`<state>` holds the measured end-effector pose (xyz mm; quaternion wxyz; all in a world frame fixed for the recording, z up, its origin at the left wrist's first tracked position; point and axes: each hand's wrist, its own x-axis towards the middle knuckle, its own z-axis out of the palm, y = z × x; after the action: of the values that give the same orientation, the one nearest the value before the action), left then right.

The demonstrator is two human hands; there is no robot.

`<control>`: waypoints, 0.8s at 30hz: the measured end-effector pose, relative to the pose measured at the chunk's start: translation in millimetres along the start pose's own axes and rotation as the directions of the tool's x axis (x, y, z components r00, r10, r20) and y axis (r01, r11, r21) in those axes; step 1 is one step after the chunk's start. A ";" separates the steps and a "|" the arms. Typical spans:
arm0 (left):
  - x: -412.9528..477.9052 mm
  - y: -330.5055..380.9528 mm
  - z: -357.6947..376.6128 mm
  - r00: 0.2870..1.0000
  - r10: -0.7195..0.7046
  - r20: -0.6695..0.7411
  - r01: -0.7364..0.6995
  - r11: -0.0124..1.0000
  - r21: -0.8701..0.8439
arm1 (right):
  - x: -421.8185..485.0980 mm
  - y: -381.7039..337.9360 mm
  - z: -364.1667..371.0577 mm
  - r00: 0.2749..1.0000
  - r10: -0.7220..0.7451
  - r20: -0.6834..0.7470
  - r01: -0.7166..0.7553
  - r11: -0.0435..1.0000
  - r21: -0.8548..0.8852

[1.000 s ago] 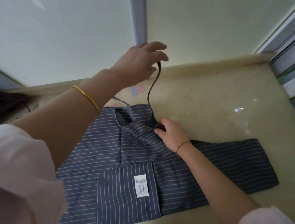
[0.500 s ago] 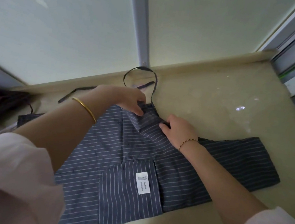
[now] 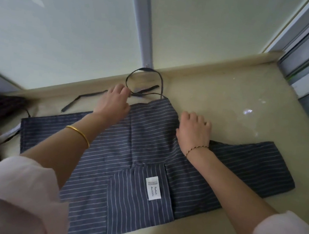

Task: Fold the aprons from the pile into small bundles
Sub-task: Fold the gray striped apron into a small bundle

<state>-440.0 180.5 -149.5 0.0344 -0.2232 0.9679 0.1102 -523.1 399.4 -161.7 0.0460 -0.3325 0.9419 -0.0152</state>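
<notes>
The striped apron (image 3: 146, 144) lay spread flat on the desk (image 3: 227, 109), its labelled pocket (image 3: 130, 200) facing up. The left hand (image 3: 112, 104) touched the neck strap (image 3: 145, 70) at the bib; I could not tell whether its fingers pinched it. The right hand (image 3: 194, 133) pressed the bib's right edge, fingers loosely bent, gripping nothing.

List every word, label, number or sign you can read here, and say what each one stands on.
White sewn label on the pocket of the striped apron: a small emblem above two lines of cursive script, too small and blurred to read.
No other text, number or sign shows anywhere in the head view.
</notes>
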 end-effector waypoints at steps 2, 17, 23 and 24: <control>-11.6 -22.3 -0.5 0.998 -0.034 0.061 0.030 0.997 0.072 | 9.3 -20.8 -5.5 0.982 -0.173 -0.077 0.179 0.982 0.066; -35.0 -76.3 -2.7 0.997 0.015 0.078 -0.028 0.985 0.173 | 57.8 -81.0 22.0 0.916 -0.394 -0.078 0.390 0.919 -0.064; -36.4 -91.3 -4.9 0.985 -0.063 0.160 0.049 0.995 0.086 | 66.5 -79.5 13.3 0.901 -0.423 0.095 0.430 0.898 -0.086; -35.8 -93.3 -7.0 0.976 -0.068 0.205 0.050 0.995 0.091 | 68.6 -80.6 7.8 0.907 -0.398 0.136 0.413 0.905 -0.107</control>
<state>-367.0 112.4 -157.0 0.1480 -0.2372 0.9559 0.0902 -525.1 293.6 -169.9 0.0717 -0.5237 0.8470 0.0569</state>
